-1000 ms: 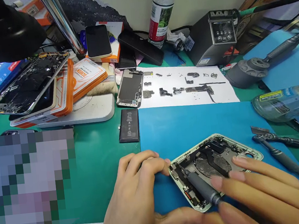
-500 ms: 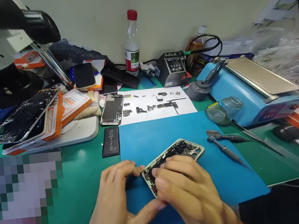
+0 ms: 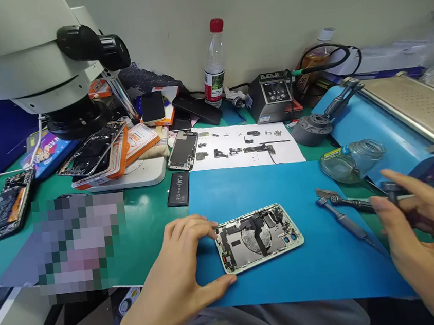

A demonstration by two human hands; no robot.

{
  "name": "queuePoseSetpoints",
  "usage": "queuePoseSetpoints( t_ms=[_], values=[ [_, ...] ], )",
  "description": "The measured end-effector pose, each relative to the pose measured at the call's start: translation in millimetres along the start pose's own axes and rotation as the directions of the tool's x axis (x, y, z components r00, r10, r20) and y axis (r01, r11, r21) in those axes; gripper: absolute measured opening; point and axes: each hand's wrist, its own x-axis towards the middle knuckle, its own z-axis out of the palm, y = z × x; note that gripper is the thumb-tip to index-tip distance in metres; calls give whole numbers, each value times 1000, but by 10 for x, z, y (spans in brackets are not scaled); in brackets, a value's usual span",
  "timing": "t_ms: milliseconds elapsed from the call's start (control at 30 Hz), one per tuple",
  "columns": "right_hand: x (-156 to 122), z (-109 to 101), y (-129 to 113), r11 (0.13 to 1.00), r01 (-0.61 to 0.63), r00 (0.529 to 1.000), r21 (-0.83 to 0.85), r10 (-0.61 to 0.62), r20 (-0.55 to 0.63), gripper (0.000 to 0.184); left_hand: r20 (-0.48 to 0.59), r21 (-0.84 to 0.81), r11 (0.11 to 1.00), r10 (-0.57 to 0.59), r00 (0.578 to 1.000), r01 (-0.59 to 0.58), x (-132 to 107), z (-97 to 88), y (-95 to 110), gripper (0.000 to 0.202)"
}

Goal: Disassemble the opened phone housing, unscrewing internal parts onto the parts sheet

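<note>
An opened phone housing (image 3: 259,238) with a pale green frame lies inside-up on the blue mat (image 3: 266,188). My left hand (image 3: 178,275) rests at its left end, fingertips curled against the top corner and thumb stretched along the mat below it. My right hand (image 3: 423,244) hovers off to the right, away from the phone, above the mat's right edge. Its thumb and fingers are closed loosely round a dark, blurred tool (image 3: 398,192). Two other slim hand tools (image 3: 343,219) lie on the mat just left of that hand.
Behind the mat, a white sheet (image 3: 217,160) carries several small phone parts, with a black battery (image 3: 178,189) beside it. A microscope (image 3: 35,57), stacked phones (image 3: 95,154), a water bottle (image 3: 214,64), a soldering station (image 3: 272,97), a glass jar (image 3: 352,158) and a blue machine (image 3: 390,113) ring the bench.
My right hand has left the phone housing and swung out to the right with the tool. The view has pulled back and up. My left hand stays at the phone's left end.
</note>
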Motion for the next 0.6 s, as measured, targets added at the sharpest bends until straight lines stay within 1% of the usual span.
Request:
queuePoseSetpoints(
  t_ms=[33, 100, 167, 267, 333, 400, 433, 533, 600],
  values=[
    [-7, -10, 99, 995, 68, 993, -69, -61, 97, 51, 12, 8, 1000, 18, 1000, -18, 2, -3, -7, 55],
    [-28, -1, 251, 962, 226, 956, -152, -190, 224, 53, 31, 19, 999, 35, 999, -36, 1, -10, -12, 52],
    [-59, 36, 335, 939, 301, 936, -166, -258, 241, 53, 46, 28, 999, 14, 999, -16, -12, -24, -11, 51],
    [-118, 91, 350, 951, 280, 950, -128, -255, 183, 51, 62, 46, 999, -31, 998, 29, -64, -66, -32, 50],
    [-149, 109, 326, 964, 249, 961, -95, -234, 147, 50, 60, 73, 997, -37, 998, 32, -115, -114, -78, 49],
    [-161, 112, 313, 974, 218, 969, -62, -209, 130, 48, 63, 120, 992, -39, 997, 31, -163, -173, -133, 45],
    [-159, 111, 317, 976, 213, 970, -41, -206, 133, 46, 83, 148, 988, -55, 995, 43, -177, -200, -155, 46],
    [-136, 97, 358, 971, 239, 955, 28, -240, 176, 38, 143, 221, 975, -63, 988, 31, -153, -232, -165, 58],
    [-127, 79, 369, 962, 270, 949, 25, -271, 159, 31, 159, 254, 967, -22, 987, -20, -74, -199, -130, 68]
  ],
)
